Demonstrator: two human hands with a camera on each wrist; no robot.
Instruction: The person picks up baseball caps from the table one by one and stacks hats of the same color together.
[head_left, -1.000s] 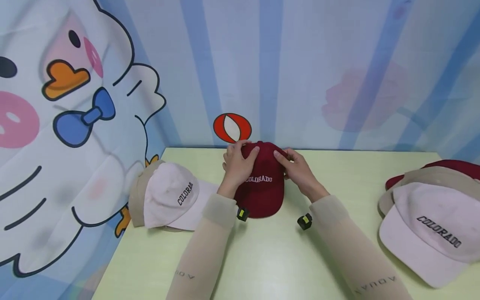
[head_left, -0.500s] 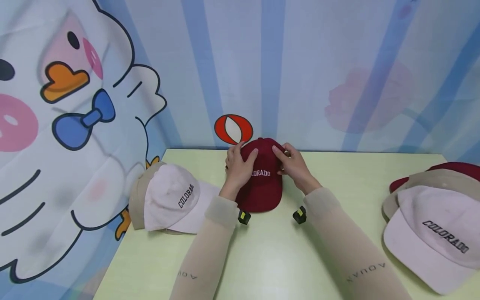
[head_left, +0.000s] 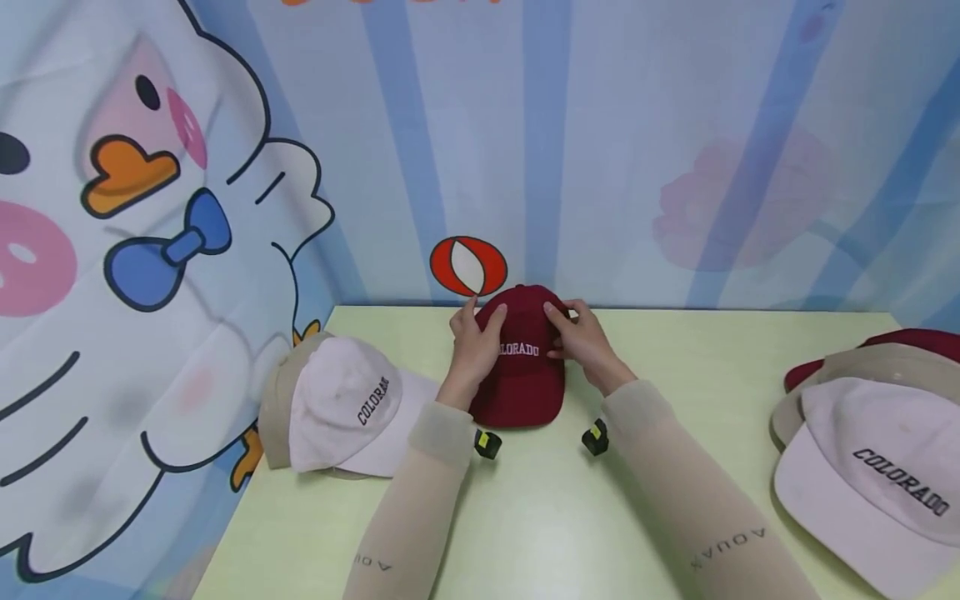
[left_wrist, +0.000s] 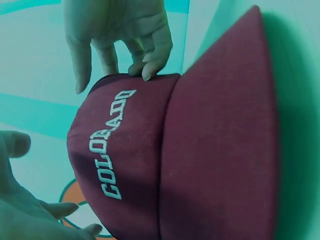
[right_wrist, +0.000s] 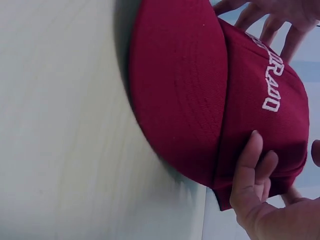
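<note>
A dark red baseball cap (head_left: pixel 525 392) with white COLORADO lettering stands near the table's back edge, its brim toward me. My left hand (head_left: pixel 474 346) is at the crown's left side; in the left wrist view its thumb (left_wrist: pixel 17 143) stands off the fabric and its fingers are loosely spread. On the opposite side is my right hand (head_left: pixel 588 340). In the right wrist view, relaxed, bent fingers (right_wrist: pixel 247 160) of that hand touch the crown's side, with the thumb held away.
At left a white cap (head_left: pixel 345 392) overlaps a beige cap (head_left: pixel 279 408). At right, another white cap (head_left: pixel 877 467) lies on a beige cap (head_left: pixel 892 364) and a dark red cap (head_left: pixel 915 340). A cartoon-printed backdrop (head_left: pixel 600 167) rises behind the table (head_left: pixel 540 517).
The red cap has moved slightly back, toward the table's far edge, with both hands beside it. My right fingers have come lower along its side. The head view has tilted up a little.
</note>
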